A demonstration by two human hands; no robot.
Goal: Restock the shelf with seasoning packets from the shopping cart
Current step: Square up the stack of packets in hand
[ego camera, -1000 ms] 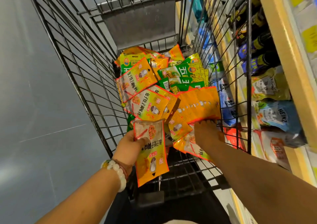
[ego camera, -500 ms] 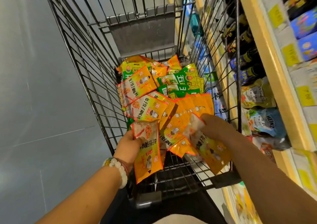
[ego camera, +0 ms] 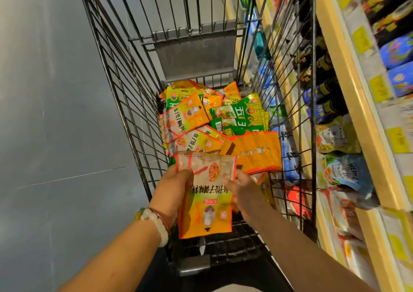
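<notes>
A wire shopping cart (ego camera: 125, 85) holds a heap of orange seasoning packets (ego camera: 259, 150) and green ones (ego camera: 239, 112) on its floor. My left hand (ego camera: 172, 184) grips a small stack of orange packets (ego camera: 207, 200) by their left edge, thumb on the front. My right hand (ego camera: 243, 186) holds the same stack at its right edge, fingers behind it. The stack stands upright above the cart's near end. The shelf (ego camera: 348, 103) runs along the right of the cart.
Dark sauce bottles (ego camera: 321, 90) and soft sauce pouches (ego camera: 342, 173) fill the shelf at cart height, with yellow price tags (ego camera: 377, 88) on its edge. The grey child-seat flap (ego camera: 194, 54) stands at the cart's far end. Grey floor lies to the left.
My right hand lifted an orange packet from the pile and brought it left onto the packet in my left hand. Both hands now hold one stack.
</notes>
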